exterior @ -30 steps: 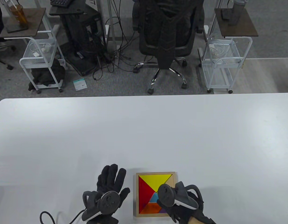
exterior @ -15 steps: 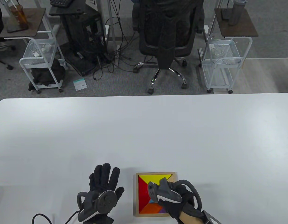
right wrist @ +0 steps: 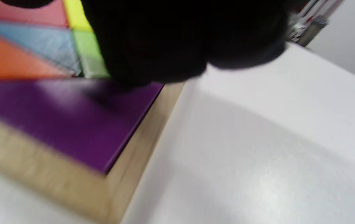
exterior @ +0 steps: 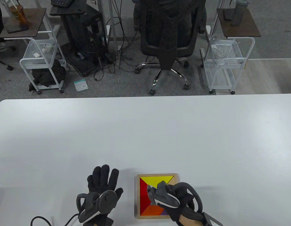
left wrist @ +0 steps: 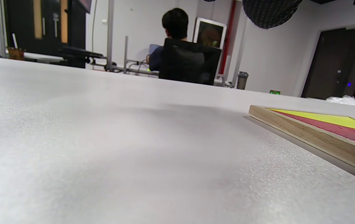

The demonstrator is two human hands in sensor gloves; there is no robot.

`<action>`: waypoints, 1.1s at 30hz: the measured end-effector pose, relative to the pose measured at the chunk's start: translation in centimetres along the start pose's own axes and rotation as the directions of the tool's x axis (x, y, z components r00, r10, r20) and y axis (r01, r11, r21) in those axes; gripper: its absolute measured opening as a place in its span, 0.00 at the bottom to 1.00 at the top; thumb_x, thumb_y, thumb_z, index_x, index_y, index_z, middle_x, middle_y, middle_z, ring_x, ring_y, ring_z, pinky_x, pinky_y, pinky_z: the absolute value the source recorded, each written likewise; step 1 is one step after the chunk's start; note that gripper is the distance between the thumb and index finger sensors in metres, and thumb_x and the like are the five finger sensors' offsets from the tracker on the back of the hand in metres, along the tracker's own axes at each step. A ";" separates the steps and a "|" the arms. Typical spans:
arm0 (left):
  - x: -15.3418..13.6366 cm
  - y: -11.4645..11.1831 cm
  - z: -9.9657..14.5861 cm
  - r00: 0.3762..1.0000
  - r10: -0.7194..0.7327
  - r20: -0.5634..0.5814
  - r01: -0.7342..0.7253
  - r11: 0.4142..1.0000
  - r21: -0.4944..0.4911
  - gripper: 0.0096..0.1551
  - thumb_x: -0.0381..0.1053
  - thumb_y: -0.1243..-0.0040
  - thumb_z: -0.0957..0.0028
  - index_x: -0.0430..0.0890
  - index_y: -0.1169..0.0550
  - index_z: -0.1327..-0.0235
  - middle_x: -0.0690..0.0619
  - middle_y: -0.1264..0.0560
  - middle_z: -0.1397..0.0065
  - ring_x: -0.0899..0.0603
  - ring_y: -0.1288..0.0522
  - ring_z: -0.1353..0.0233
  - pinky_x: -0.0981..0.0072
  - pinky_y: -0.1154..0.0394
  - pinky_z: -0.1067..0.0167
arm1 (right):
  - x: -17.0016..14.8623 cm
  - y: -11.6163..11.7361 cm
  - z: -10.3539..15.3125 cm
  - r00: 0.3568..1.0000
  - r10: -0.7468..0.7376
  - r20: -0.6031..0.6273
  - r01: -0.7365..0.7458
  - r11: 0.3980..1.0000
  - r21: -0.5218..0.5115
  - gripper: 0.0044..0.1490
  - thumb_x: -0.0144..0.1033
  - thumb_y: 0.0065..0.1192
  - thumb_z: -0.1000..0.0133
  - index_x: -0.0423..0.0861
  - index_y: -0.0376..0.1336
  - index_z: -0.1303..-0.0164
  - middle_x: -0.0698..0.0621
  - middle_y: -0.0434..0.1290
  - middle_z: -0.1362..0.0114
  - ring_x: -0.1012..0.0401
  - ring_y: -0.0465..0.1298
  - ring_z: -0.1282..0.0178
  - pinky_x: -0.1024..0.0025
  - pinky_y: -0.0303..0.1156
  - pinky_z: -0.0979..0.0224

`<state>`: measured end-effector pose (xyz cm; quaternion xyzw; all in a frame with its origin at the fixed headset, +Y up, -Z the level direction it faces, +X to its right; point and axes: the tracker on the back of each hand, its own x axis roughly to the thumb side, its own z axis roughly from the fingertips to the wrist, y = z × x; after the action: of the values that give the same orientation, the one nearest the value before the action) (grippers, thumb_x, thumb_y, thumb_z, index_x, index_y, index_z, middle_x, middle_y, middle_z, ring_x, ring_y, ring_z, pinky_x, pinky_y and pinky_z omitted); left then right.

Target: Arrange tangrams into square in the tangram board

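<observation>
The right hand [exterior: 180, 200] hangs over the right half of the tangram board [exterior: 138, 195], its tracker tilted up and leftward above the coloured pieces. In the right wrist view the glove is a dark, blurred mass over the green piece [right wrist: 89, 53] and the upper edge of the purple piece [right wrist: 71, 118]; whether the fingers press a piece, pinch one or merely hover cannot be told. The left hand [exterior: 100, 190] lies flat on the white table [exterior: 145, 131] just left of the board, fingers straight and slightly spread, holding nothing and apart from the wooden frame.

The board is a shallow square wooden tray at the near edge of the table, between the two hands. Inside it, the yellow triangle [exterior: 155, 180] fills the far side, the red triangle [exterior: 144, 195] the left side, and the orange triangle [exterior: 151, 210] sits at the near edge. A blue piece [right wrist: 37, 40] lies between the orange and the green, and the purple one occupies the near right corner against the frame. A sliver of bare wood [exterior: 173, 180] shows in the far right corner of the tray.

The right hand covers most of the tray's right half from above, and the right wrist view is smeared. The left wrist view shows only the board's left rim edge-on.
</observation>
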<state>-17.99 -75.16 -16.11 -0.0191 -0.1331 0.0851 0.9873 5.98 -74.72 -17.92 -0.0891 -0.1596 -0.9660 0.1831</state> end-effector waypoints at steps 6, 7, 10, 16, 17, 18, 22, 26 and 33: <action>-0.7 0.0 -0.1 0.998 -0.048 -0.042 0.048 0.999 -0.016 0.44 0.63 0.56 0.39 0.47 0.54 0.17 0.31 0.64 0.17 0.19 0.63 0.22 0.19 0.58 0.31 | -6.9 -0.4 0.9 0.916 -0.357 -0.182 0.308 0.917 -0.252 0.52 0.67 0.41 0.60 0.72 0.33 0.24 0.62 0.26 0.15 0.58 0.27 0.13 0.53 0.38 0.11; -0.9 -0.1 -0.1 0.997 -0.052 -0.050 0.050 0.998 -0.032 0.44 0.63 0.56 0.39 0.47 0.55 0.17 0.31 0.65 0.17 0.18 0.64 0.22 0.19 0.59 0.32 | -8.2 0.1 1.2 0.897 -0.390 -0.207 0.330 0.904 -0.272 0.53 0.67 0.40 0.60 0.73 0.30 0.25 0.64 0.20 0.17 0.59 0.22 0.15 0.53 0.33 0.10; -1.1 -0.3 -0.2 0.998 -0.033 -0.056 0.029 0.998 -0.057 0.45 0.65 0.59 0.39 0.48 0.55 0.17 0.31 0.65 0.17 0.18 0.65 0.22 0.17 0.61 0.34 | -10.6 2.2 1.7 0.876 -0.411 -0.253 0.338 0.896 -0.288 0.53 0.68 0.40 0.61 0.76 0.26 0.28 0.66 0.13 0.21 0.61 0.14 0.18 0.55 0.25 0.11; -0.7 -0.6 -0.1 0.999 -0.042 -0.030 0.038 0.992 -0.117 0.47 0.69 0.63 0.40 0.49 0.59 0.17 0.33 0.69 0.17 0.20 0.70 0.22 0.17 0.67 0.35 | -12.4 4.3 1.5 0.843 -0.461 -0.279 0.397 0.881 -0.255 0.54 0.69 0.40 0.62 0.78 0.23 0.31 0.69 0.09 0.24 0.64 0.10 0.21 0.56 0.22 0.11; -0.6 -0.6 -0.1 0.998 -0.050 -0.028 0.047 0.992 -0.116 0.47 0.69 0.63 0.40 0.49 0.59 0.17 0.33 0.69 0.17 0.20 0.70 0.22 0.17 0.67 0.35 | -12.4 4.3 1.5 0.835 -0.480 -0.269 0.415 0.870 -0.265 0.54 0.69 0.40 0.62 0.77 0.23 0.31 0.69 0.09 0.24 0.64 0.10 0.21 0.56 0.21 0.11; -0.6 -0.7 -0.2 0.998 -0.053 -0.029 0.050 0.992 -0.117 0.47 0.69 0.63 0.41 0.50 0.59 0.17 0.33 0.69 0.17 0.20 0.70 0.22 0.17 0.67 0.35 | -12.4 4.3 1.5 0.833 -0.488 -0.262 0.423 0.866 -0.267 0.54 0.68 0.40 0.62 0.77 0.24 0.30 0.69 0.09 0.24 0.64 0.10 0.21 0.56 0.22 0.11; -1.0 -1.1 -0.4 0.996 -0.060 -0.064 0.051 0.990 -0.133 0.47 0.69 0.63 0.41 0.49 0.59 0.17 0.33 0.69 0.17 0.21 0.70 0.22 0.18 0.68 0.36 | -12.3 4.7 1.4 0.843 -0.470 -0.260 0.413 0.877 -0.244 0.54 0.69 0.40 0.62 0.78 0.23 0.31 0.69 0.09 0.25 0.65 0.10 0.22 0.57 0.22 0.11; -1.4 -1.3 -0.5 0.996 -0.061 -0.071 0.049 0.987 -0.155 0.47 0.69 0.63 0.40 0.49 0.59 0.17 0.33 0.69 0.17 0.21 0.71 0.22 0.18 0.69 0.36 | -12.2 4.9 1.2 0.841 -0.476 -0.259 0.426 0.876 -0.227 0.54 0.69 0.39 0.62 0.78 0.23 0.31 0.70 0.09 0.25 0.66 0.08 0.23 0.57 0.21 0.11; -1.4 -1.3 -0.5 0.995 -0.070 -0.066 0.060 0.987 -0.149 0.47 0.69 0.63 0.40 0.49 0.59 0.17 0.33 0.69 0.17 0.21 0.71 0.22 0.18 0.69 0.36 | -11.9 5.0 1.2 0.849 -0.469 -0.242 0.424 0.879 -0.218 0.54 0.69 0.39 0.62 0.78 0.23 0.31 0.70 0.09 0.26 0.67 0.08 0.23 0.57 0.21 0.11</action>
<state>-18.96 -76.68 -16.91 -0.0903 -0.1046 0.0422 0.9895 18.97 -74.79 -18.16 0.0776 -0.0716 -0.9939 -0.0334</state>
